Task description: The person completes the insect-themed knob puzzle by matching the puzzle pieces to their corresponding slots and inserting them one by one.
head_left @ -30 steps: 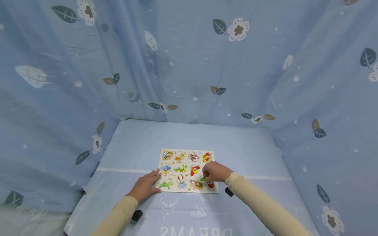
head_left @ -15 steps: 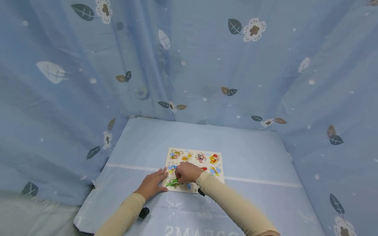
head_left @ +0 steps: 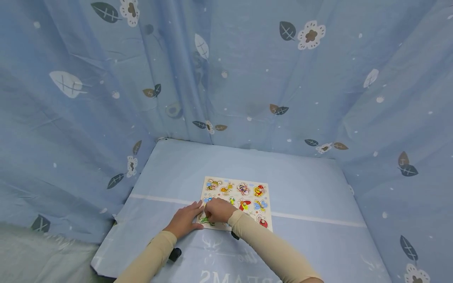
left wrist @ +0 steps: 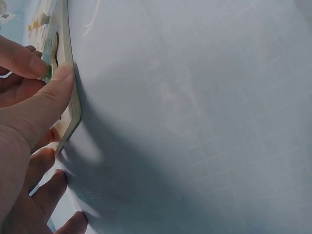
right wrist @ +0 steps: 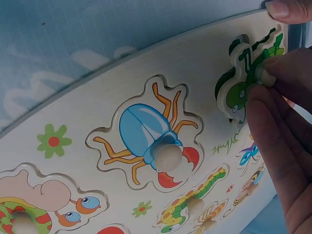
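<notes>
A wooden insect peg puzzle board (head_left: pixel 247 184) lies on the blue cloth. My right hand (head_left: pixel 209 214) hovers over its near left corner and pinches the peg of a green grasshopper piece (right wrist: pixel 241 85), which sits tilted, partly out of its recess. In the right wrist view a blue beetle piece (right wrist: pixel 146 139) and a caterpillar piece (right wrist: pixel 192 209) sit in their recesses nearby. My left hand (head_left: pixel 189 216) rests flat on the cloth, and its thumb (left wrist: pixel 51 97) presses the board's left edge (left wrist: pixel 73 109).
Blue leaf-and-flower cloth (head_left: pixel 318 98) hangs as walls on three sides and covers the table (head_left: pixel 308 184). The table's near left corner (head_left: pixel 97 267) drops off. Small black objects sit by my left wrist (head_left: pixel 175 254) and right wrist (head_left: pixel 235 235).
My right hand has carried the green piece from the board's near right corner across to its near left corner. The left hand has stayed at the board's left edge.
</notes>
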`<control>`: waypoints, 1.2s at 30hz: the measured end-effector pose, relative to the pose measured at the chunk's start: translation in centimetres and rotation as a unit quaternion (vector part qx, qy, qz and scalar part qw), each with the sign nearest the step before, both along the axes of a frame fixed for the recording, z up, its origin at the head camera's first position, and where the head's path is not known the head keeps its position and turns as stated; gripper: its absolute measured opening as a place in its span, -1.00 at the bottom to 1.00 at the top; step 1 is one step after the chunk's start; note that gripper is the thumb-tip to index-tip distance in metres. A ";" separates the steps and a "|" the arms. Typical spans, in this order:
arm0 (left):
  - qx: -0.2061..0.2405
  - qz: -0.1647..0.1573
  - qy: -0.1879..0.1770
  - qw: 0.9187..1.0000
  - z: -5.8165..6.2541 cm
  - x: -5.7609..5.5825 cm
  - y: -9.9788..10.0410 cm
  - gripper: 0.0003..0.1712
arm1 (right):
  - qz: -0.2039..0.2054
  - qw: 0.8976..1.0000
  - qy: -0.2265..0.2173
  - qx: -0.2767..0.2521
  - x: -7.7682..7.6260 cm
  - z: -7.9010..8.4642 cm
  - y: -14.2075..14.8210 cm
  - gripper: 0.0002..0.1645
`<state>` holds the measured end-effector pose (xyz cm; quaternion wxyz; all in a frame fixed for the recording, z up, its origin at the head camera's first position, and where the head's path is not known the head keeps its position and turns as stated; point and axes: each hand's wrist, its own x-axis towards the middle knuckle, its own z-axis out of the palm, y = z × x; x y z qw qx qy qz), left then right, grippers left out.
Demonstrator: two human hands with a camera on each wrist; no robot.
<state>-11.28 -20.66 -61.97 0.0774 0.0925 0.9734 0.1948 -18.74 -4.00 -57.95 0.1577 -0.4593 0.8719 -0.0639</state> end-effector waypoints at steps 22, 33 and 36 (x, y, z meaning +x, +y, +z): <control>0.003 0.001 0.003 1.000 0.1 -0.1 0.0 -0.08 | -0.045 0.999 -0.019 -0.006 0.9 0.3 -0.4 -0.90; 0.010 0.001 0.000 1.000 0.2 0.0 0.0 -0.09 | -0.062 0.998 -0.029 -0.012 1.2 0.4 -0.2 -0.88; 0.008 0.001 0.005 1.000 0.0 0.0 0.1 -0.09 | -0.064 0.998 -0.028 -0.011 1.2 0.3 -0.2 -0.88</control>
